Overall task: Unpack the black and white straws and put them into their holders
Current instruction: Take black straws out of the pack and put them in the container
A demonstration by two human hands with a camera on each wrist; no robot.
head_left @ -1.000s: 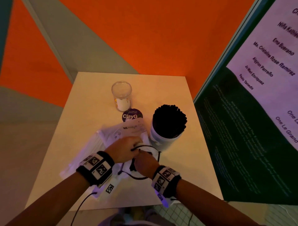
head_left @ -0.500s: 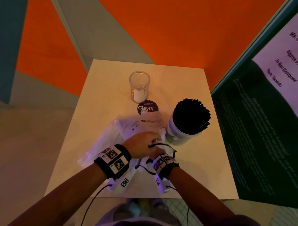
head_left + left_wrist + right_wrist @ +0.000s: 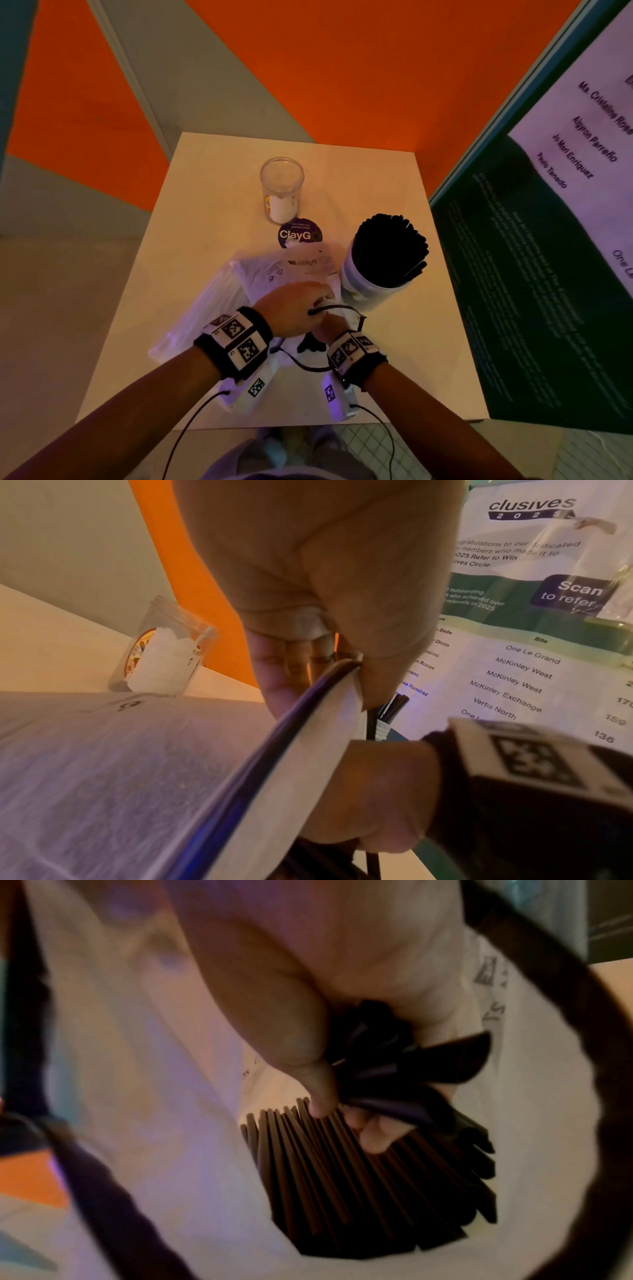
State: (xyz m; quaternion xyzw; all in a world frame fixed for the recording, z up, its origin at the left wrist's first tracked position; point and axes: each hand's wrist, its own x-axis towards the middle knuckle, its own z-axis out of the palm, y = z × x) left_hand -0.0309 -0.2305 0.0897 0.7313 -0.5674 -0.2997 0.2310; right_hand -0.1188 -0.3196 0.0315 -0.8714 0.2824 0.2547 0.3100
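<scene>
A white bag with a black rim (image 3: pixel 308 696) lies at the table's front. My left hand (image 3: pixel 294 308) pinches that rim and holds the mouth up. My right hand (image 3: pixel 330 329) reaches inside the bag (image 3: pixel 171 1069), where its fingers (image 3: pixel 373 1137) curl round a bundle of black straws (image 3: pixel 325 1164). A white holder (image 3: pixel 363 284) packed with black straws (image 3: pixel 390 253) stands just right of the hands. A clear jar (image 3: pixel 281 192) with something white in its bottom stands at the back. A clear pack of white straws (image 3: pixel 212 308) lies at the left under a printed white wrapper (image 3: pixel 291 270).
A round ClayGo sticker (image 3: pixel 299 233) lies between jar and wrapper. A dark poster board (image 3: pixel 548 274) stands along the table's right edge. Orange and grey walls close the back. Bare table top (image 3: pixel 411 377) shows at front right. Cables hang from both wrists.
My right hand has slid further into the bag, under the left hand. The left hand keeps its hold on the rim. The head view has shifted.
</scene>
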